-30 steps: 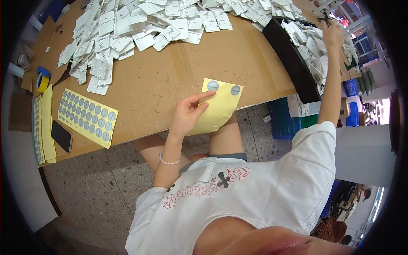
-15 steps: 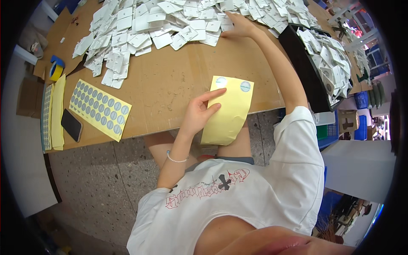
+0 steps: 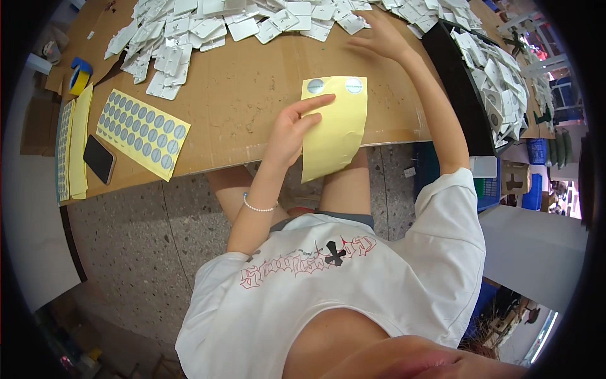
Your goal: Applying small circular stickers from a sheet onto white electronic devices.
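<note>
My left hand (image 3: pixel 291 131) grips a yellow backing sheet (image 3: pixel 336 136) by its left edge, thumb and index finger lying over its face. Two round grey stickers (image 3: pixel 354 85) sit at the sheet's far end, and the rest of its surface is bare. The sheet's near part hangs past the table edge above my legs. Out over the far side of the table, my right hand (image 3: pixel 386 39) has its fingers apart beside the heap of white square plastic plates (image 3: pixel 208 28). One white plate (image 3: pixel 351 24) lies right by its fingertips; whether they touch it, I cannot tell.
A black box (image 3: pixel 467 95) full of white plates stands at the right. Leftward lie a yellow sheet of round grey stickers (image 3: pixel 144 131), a dark phone (image 3: pixel 100 159), more yellow sheets (image 3: pixel 79 145) and a blue-and-yellow tape roll (image 3: pixel 80 77). Brown cardboard (image 3: pixel 240 114) covers the table.
My right hand has shifted slightly right and away from the heap's edge. The sheet in my left hand has straightened a little. The whole view has tilted, so the table sits higher.
</note>
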### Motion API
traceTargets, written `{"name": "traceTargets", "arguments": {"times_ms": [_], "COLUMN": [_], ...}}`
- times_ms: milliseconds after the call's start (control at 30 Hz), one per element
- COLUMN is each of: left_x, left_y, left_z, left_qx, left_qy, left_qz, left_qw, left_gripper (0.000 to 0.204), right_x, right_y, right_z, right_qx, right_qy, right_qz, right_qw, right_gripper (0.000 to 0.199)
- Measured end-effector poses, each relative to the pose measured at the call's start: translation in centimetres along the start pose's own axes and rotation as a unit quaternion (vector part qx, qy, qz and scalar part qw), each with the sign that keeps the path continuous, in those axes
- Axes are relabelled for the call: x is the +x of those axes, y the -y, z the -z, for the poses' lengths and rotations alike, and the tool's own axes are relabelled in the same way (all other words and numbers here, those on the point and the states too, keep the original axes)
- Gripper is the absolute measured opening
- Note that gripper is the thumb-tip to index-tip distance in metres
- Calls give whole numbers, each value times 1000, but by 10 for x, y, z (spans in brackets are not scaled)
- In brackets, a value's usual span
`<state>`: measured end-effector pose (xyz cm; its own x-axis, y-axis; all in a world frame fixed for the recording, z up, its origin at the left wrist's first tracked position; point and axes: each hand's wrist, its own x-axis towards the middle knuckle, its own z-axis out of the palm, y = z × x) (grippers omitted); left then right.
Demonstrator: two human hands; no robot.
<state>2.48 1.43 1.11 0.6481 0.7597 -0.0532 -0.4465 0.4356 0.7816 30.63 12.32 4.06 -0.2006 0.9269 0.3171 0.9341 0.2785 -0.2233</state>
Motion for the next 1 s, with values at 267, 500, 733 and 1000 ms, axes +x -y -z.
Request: {"name": "traceTargets", "arguments": {"times_ms": [267,500,733,1000], "left_x": [-7,-9,-11,-7], "left_y": [14,14,18,34], "left_z": [-7,-2,2,14], "left_qx": [41,30,73,42], "left_qy": [-19,-14,-14,-28], "left_qz": [-79,-103,-92,-20], "left_qw": [996,994,993,999], "left_gripper": [44,61,51,36], "right_x": [2,-34,-46,-54], "right_y": [-10,46,116,153], "right_z": [-22,43,72,18], "right_qx": [-30,78,238,216], "right_qy": [-36,-72,-9,145], "right_qz": [28,-36,-111,-139], "right_qw": [998,994,965,955], "right_gripper": [40,24,23,26]}}
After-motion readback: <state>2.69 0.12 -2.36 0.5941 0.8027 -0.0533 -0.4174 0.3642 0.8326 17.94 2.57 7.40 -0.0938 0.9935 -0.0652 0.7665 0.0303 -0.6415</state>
